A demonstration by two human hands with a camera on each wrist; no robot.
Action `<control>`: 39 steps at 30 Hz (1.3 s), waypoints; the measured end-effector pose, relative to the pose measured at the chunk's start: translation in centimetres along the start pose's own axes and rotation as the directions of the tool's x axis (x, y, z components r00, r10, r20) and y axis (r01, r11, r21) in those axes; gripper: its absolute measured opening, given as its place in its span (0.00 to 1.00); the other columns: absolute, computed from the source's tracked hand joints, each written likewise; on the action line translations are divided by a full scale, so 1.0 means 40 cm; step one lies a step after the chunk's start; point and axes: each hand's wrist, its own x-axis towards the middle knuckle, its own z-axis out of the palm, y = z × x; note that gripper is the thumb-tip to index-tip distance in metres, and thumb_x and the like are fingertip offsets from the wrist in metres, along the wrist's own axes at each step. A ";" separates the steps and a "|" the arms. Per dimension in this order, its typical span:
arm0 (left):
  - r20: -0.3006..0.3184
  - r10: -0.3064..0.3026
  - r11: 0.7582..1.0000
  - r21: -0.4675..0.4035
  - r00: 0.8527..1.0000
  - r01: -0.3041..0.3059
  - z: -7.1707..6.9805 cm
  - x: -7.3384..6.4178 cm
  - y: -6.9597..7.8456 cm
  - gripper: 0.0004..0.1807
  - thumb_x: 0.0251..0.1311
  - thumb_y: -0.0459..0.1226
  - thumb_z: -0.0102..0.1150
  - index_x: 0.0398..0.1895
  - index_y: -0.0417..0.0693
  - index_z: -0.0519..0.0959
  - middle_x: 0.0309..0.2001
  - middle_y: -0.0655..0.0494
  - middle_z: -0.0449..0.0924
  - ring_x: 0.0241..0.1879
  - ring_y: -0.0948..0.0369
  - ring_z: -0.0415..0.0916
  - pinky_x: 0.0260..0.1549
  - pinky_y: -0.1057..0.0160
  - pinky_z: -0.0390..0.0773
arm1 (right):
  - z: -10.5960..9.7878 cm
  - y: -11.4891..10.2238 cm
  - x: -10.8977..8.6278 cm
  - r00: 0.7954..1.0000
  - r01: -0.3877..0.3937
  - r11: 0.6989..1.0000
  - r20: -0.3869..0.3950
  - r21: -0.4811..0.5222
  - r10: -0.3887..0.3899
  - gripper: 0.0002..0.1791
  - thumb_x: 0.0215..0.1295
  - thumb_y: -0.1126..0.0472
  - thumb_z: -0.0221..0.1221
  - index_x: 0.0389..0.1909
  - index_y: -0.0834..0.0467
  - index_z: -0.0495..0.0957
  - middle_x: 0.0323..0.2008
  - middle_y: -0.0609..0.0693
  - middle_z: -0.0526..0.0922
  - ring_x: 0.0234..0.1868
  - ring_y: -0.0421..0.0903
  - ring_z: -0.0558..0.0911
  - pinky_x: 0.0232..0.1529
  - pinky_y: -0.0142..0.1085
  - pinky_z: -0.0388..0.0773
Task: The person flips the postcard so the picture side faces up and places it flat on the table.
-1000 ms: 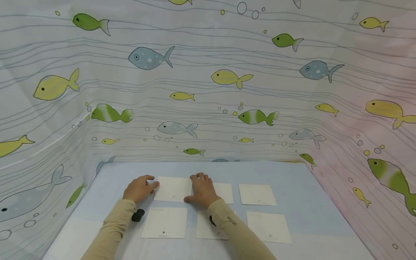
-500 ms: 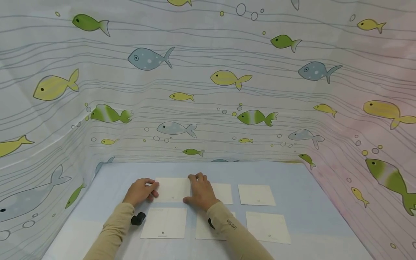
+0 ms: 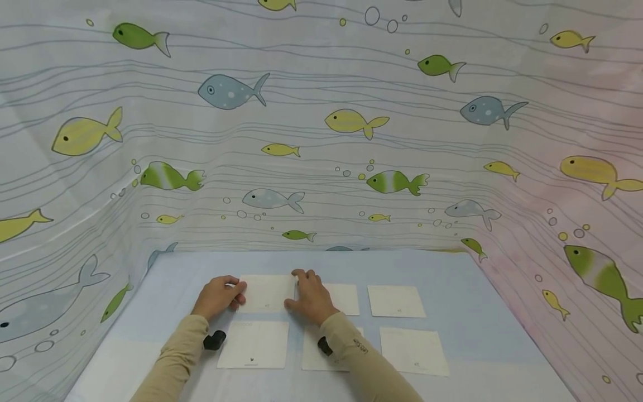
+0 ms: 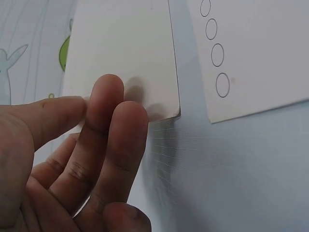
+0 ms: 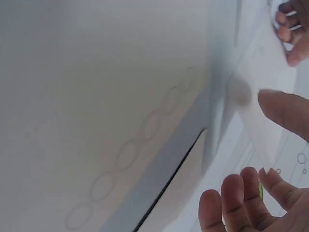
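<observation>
Between my two hands lies a white card (image 3: 266, 293), the far-left one on the table. My left hand (image 3: 217, 297) is at its left edge, thumb and fingertips right at the edge; the left wrist view shows fingers (image 4: 126, 140) partly straight, overlapping the card. My right hand (image 3: 312, 297) is spread at its right edge, index finger at the far corner and thumb at the near one. The right hand covers part of the far-middle card (image 3: 344, 298). In the left wrist view, a near card (image 4: 260, 63) has a row of printed circles.
Further cards lie in two rows: the far-right card (image 3: 397, 301), near-left card (image 3: 253, 344), near-middle card (image 3: 313, 352), partly under the right sleeve, and near-right card (image 3: 414, 352). They lie on a pale blue and white table (image 3: 492, 324). Fish-patterned curtains (image 3: 311, 167) enclose it.
The left thumb and fingers have drawn closer together at the card's left edge. The card has shifted slightly left and nearer in the view, as the whole view drifted a little. The right hand stays at the right edge.
</observation>
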 end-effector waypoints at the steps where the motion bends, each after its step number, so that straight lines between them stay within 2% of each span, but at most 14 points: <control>1: -0.003 0.001 1.000 -0.001 1.000 -0.001 0.000 0.000 0.000 0.25 0.72 0.47 0.57 0.55 0.33 0.76 0.25 0.58 0.86 0.23 0.60 0.82 0.54 0.43 0.70 | -0.003 0.000 0.000 1.000 -0.024 0.998 0.015 0.054 0.023 0.38 0.60 0.49 0.72 0.68 0.54 0.68 0.47 0.50 0.76 0.44 0.45 0.78 0.41 0.40 0.78; 3: -0.008 0.002 1.000 0.000 1.000 -0.002 0.000 -0.001 0.002 0.24 0.72 0.47 0.57 0.55 0.33 0.76 0.26 0.58 0.86 0.24 0.60 0.83 0.54 0.43 0.70 | -0.009 0.000 0.001 0.996 -0.076 0.983 0.050 0.168 0.069 0.35 0.64 0.49 0.69 0.68 0.55 0.69 0.42 0.46 0.78 0.38 0.42 0.79 0.37 0.39 0.77; 6: -0.011 0.012 1.000 0.000 1.000 -0.012 -0.003 -0.004 0.007 0.25 0.72 0.48 0.57 0.55 0.32 0.76 0.26 0.57 0.86 0.24 0.59 0.83 0.55 0.42 0.70 | -0.021 -0.004 0.001 0.986 -0.155 0.941 0.109 0.301 0.128 0.31 0.69 0.48 0.64 0.68 0.56 0.69 0.35 0.42 0.82 0.29 0.40 0.78 0.33 0.38 0.75; 9: -0.012 0.016 1.000 0.003 1.000 -0.016 -0.005 -0.007 0.011 0.25 0.72 0.48 0.57 0.55 0.32 0.76 0.26 0.57 0.86 0.25 0.59 0.84 0.55 0.41 0.70 | -0.025 -0.007 0.002 0.976 -0.200 0.912 0.155 0.358 0.153 0.31 0.72 0.45 0.59 0.67 0.59 0.71 0.28 0.40 0.84 0.27 0.39 0.78 0.37 0.40 0.77; 13: -0.023 0.021 1.000 0.013 1.000 -0.021 -0.006 -0.008 0.011 0.24 0.72 0.47 0.57 0.54 0.32 0.77 0.27 0.57 0.86 0.25 0.60 0.83 0.55 0.42 0.70 | -0.021 -0.004 0.003 0.970 -0.223 0.885 0.188 0.409 0.157 0.31 0.74 0.44 0.56 0.65 0.63 0.72 0.24 0.40 0.86 0.30 0.40 0.80 0.43 0.42 0.78; 18: -0.039 0.025 1.000 0.014 0.999 -0.024 -0.006 -0.011 0.006 0.25 0.71 0.49 0.59 0.53 0.32 0.79 0.28 0.57 0.87 0.28 0.61 0.83 0.55 0.42 0.70 | -0.019 -0.002 -0.001 0.969 -0.229 0.842 0.201 0.488 0.146 0.26 0.75 0.46 0.56 0.58 0.64 0.76 0.25 0.44 0.87 0.27 0.45 0.84 0.34 0.36 0.75; 22: -0.054 0.016 0.999 0.028 0.998 -0.014 -0.004 -0.011 -0.005 0.25 0.70 0.51 0.59 0.51 0.36 0.81 0.27 0.59 0.86 0.29 0.62 0.82 0.53 0.46 0.72 | -0.020 -0.004 -0.005 0.972 -0.212 0.847 0.194 0.487 0.132 0.22 0.75 0.47 0.56 0.54 0.61 0.78 0.26 0.45 0.87 0.27 0.46 0.84 0.33 0.36 0.74; 28: -0.077 -0.007 0.997 0.076 0.997 0.013 -0.013 -0.018 -0.005 0.28 0.71 0.60 0.52 0.41 0.45 0.85 0.27 0.62 0.85 0.29 0.62 0.80 0.41 0.56 0.71 | -0.023 -0.006 -0.004 0.974 -0.209 0.863 0.178 0.460 0.141 0.20 0.75 0.45 0.55 0.52 0.58 0.80 0.25 0.44 0.86 0.27 0.46 0.84 0.30 0.36 0.73; 33: -0.094 -0.016 0.995 0.099 0.995 0.025 -0.023 -0.027 0.011 0.34 0.69 0.67 0.47 0.37 0.47 0.85 0.28 0.62 0.85 0.30 0.61 0.78 0.36 0.58 0.70 | -0.031 -0.008 -0.003 0.980 -0.188 0.870 0.150 0.456 0.134 0.19 0.76 0.44 0.54 0.47 0.56 0.82 0.26 0.43 0.86 0.27 0.46 0.84 0.27 0.37 0.73; 39: -0.100 -0.014 0.994 0.109 0.995 0.025 -0.026 -0.034 0.026 0.35 0.67 0.69 0.46 0.38 0.47 0.84 0.28 0.61 0.85 0.29 0.59 0.78 0.31 0.60 0.72 | -0.036 -0.004 -0.001 0.983 -0.176 0.876 0.126 0.450 0.133 0.21 0.76 0.42 0.53 0.46 0.54 0.84 0.26 0.41 0.86 0.27 0.45 0.84 0.27 0.36 0.74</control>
